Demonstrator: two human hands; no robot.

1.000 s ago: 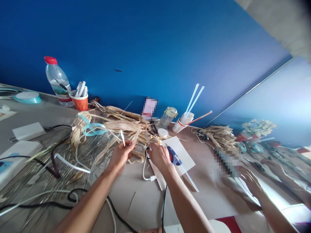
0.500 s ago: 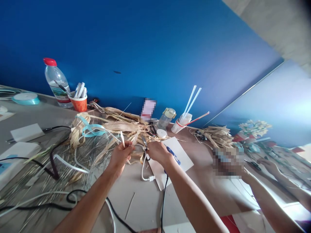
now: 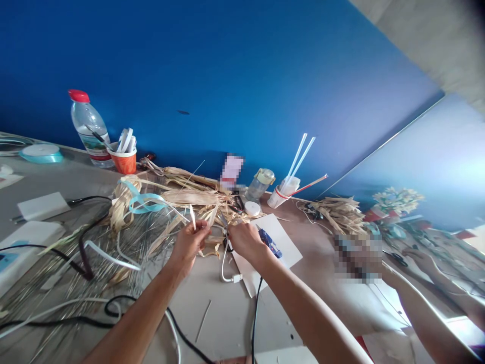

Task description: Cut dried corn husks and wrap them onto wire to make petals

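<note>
My left hand [image 3: 189, 240] is closed in a pinch on pale, pointed pieces of dried husk [image 3: 192, 217], whose tips stick up above the fingers. Close by on its right, my right hand [image 3: 246, 240] is wrapped round a pair of scissors [image 3: 224, 221]. The blades point up and away from me, and part of a dark handle shows beneath the fingers. Beside the right wrist, a blue glue gun [image 3: 270, 242] lies on a white sheet [image 3: 290, 247]. Behind both hands spreads a heap of dried husks [image 3: 189, 197].
Thin wires [image 3: 76, 283] and cables cover the left side. An orange cup [image 3: 124, 163] and a red-capped bottle [image 3: 89, 126] stand at the back left. A glass jar [image 3: 259, 184] and a paper cup [image 3: 278, 198] stand behind. Another person's hand [image 3: 359, 255], blurred out, is at right.
My hands stay almost in place, with the husk pieces and scissors still held. At the right, the other person's hand and arm have shifted slightly.
</note>
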